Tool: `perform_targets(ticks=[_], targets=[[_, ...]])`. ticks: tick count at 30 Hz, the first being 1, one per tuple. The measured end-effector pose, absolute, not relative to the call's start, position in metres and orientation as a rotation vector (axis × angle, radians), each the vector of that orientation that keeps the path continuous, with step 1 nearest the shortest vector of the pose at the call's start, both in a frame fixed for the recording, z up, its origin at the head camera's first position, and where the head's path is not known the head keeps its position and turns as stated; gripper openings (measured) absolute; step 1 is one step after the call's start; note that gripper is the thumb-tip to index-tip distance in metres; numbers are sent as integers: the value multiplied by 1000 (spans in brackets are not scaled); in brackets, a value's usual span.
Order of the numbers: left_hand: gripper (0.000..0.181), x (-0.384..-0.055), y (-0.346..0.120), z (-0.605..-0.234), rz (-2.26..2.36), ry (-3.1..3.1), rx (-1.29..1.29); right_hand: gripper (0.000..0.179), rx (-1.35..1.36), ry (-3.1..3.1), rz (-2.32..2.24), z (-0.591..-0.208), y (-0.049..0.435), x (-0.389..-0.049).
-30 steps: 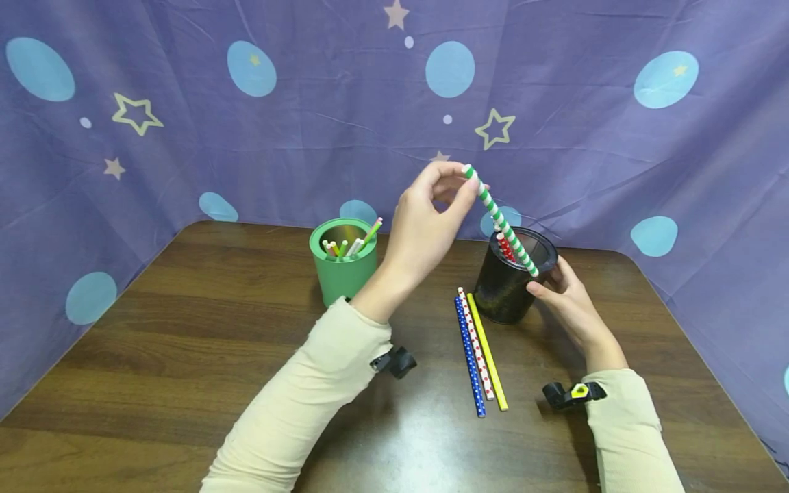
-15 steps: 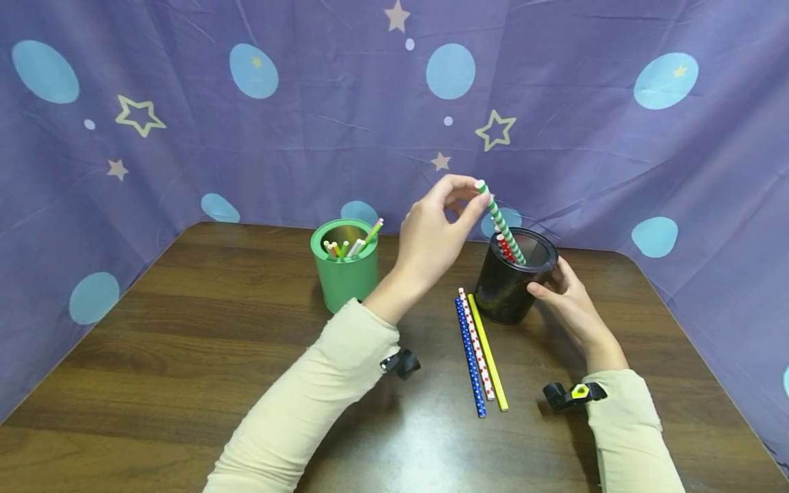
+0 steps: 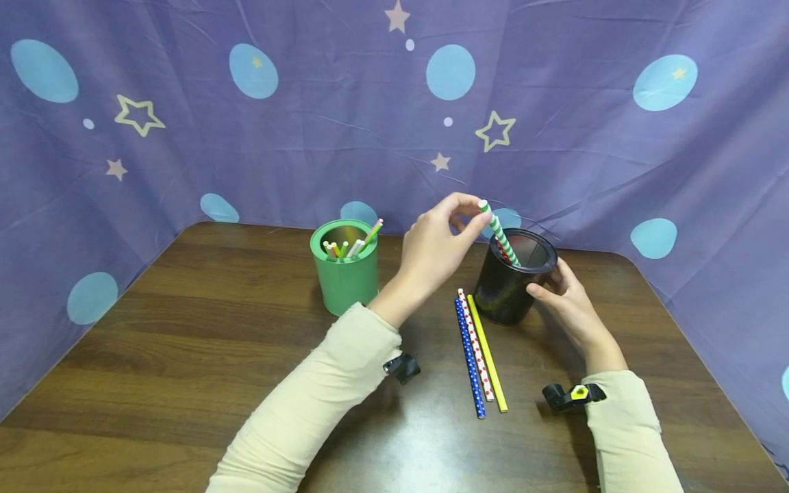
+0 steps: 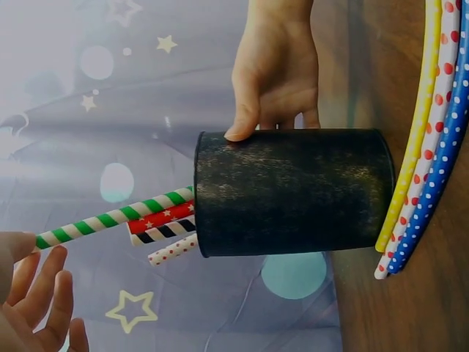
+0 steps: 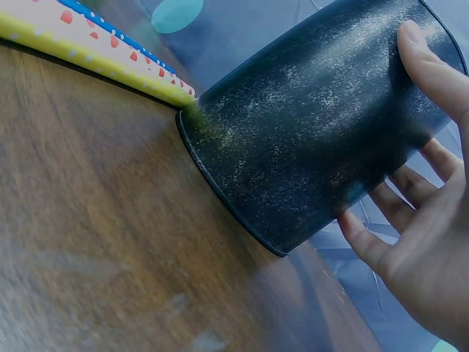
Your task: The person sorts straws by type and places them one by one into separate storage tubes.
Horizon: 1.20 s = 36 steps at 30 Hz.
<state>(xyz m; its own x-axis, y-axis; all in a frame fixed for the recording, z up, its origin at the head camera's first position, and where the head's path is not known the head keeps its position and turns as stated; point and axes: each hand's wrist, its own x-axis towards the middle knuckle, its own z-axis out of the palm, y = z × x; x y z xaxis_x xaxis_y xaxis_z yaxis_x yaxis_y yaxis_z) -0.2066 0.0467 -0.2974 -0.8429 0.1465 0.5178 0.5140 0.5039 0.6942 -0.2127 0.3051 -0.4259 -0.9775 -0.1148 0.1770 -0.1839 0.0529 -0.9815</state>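
Observation:
In the head view my left hand [image 3: 434, 243] pinches the top of a green-and-white striped paper straw [image 3: 501, 237], its lower end inside a black can [image 3: 505, 294]. From the right side my right hand [image 3: 573, 305] holds the can, thumb in front and fingers behind, as the right wrist view also shows. In the left wrist view a red straw with stars [image 4: 157, 219], a black-and-white striped straw [image 4: 165, 231] and a red-dotted white straw [image 4: 173, 249] stick out of the can beside the green one. Their lower ends are hidden.
Left of the can's base lie a yellow straw [image 3: 486, 349], a white straw with red dots [image 3: 474, 342] and a blue dotted straw [image 3: 469, 356], side by side. A green can [image 3: 348, 284] with several thin sticks stands further left. A purple curtain [image 3: 345, 150] hangs behind the table.
My left hand has moved right and down, bringing the green striped straw from over the black can's rim to inside it. My right hand and the can have stayed put.

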Motion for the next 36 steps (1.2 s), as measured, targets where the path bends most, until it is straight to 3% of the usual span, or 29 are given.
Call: perform_targets(ticks=[19, 26, 36], targets=[[23, -208, 46, -307, -1297, -2388, -549, 78, 303, -2267, 2078, -425, 305, -213], [26, -221, 39, -332, -1455, -2664, -491, 78, 314, -2262, 2075, -426, 304, -214], [25, -230, 35, -373, -1217, -3111, -593, 78, 315, -2249, 2100, -425, 304, -213]])
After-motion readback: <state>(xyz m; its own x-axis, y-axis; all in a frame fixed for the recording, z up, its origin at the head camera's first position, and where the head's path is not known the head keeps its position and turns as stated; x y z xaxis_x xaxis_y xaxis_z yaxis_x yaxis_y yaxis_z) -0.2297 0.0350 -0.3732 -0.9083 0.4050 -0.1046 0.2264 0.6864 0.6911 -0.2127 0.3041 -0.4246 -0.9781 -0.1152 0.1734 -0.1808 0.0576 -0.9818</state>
